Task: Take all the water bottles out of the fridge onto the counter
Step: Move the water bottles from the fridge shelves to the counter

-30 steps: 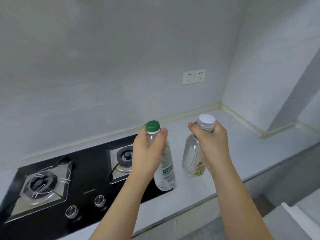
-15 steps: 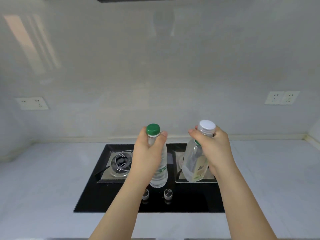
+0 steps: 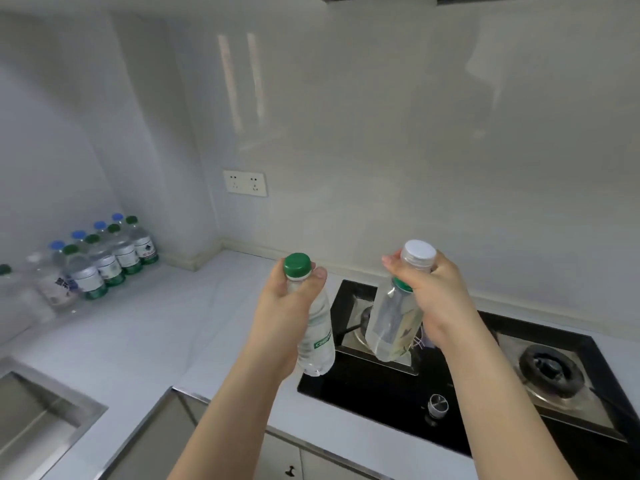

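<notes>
1. Swinging left since the earlier frame: the bottle cluster at the counter's far-left corner is now coming into view.
2. Left hand is gripping the green-capped bottle by its neck; right hand is gripping the white-capped bottle, both hanging above the hob's left edge.
3. Advice: be setting both upright beside the cluster, clear of the sink.
4. Label writing is reading too blurred to make out.

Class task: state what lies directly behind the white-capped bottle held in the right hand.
Behind the white-capped bottle sits the hob's left burner, partly visible; the rest is covered by bottle and right hand.
</notes>
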### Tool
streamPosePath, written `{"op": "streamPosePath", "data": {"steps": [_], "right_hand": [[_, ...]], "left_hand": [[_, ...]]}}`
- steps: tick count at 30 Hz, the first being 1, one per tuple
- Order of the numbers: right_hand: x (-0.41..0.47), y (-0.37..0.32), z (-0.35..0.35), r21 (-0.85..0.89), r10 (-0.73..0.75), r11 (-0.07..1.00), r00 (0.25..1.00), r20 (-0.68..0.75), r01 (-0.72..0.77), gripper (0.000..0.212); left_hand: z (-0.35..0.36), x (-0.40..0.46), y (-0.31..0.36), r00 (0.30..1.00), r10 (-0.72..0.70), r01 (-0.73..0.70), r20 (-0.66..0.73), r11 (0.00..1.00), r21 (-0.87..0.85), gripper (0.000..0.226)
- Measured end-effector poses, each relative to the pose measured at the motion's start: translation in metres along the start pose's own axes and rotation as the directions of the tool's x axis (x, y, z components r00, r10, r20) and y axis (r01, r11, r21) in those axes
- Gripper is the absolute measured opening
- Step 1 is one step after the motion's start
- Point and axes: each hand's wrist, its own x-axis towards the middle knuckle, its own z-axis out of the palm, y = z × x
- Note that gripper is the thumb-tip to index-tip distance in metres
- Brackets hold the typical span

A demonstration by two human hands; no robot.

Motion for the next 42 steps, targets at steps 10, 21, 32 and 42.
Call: {"op": "streamPosePath", "data": {"steps": [10,21,32,42], "right_hand": [[0.032,0.038,0.13,-0.008,0.048,0.999,0.979,0.2,-0.048,0.018],[0.126,0.077,0.244,-0.008,0.074,0.997,0.915,0.395,-0.077,0.019],[0.2,0.107,0.381,-0.13,0.099,0.991,0.802,0.589,-0.027,0.02],[0.215,0.166,0.545,-0.244,0.256,0.962,0.726,0.639,-0.125,0.021]], "left_hand": [[-0.103,0.038,-0.002,0.987,-0.078,0.072,-0.143,0.997,-0.041,0.013],[-0.178,0.14,0.0,0.97,-0.108,0.171,-0.216,0.94,0.295,0.012],[-0.28,0.233,-0.008,0.88,-0.094,0.243,-0.466,0.932,0.271,0.012],[-0.437,0.316,-0.02,0.811,-0.104,0.296,-0.576,0.922,0.25,0.009]]}}
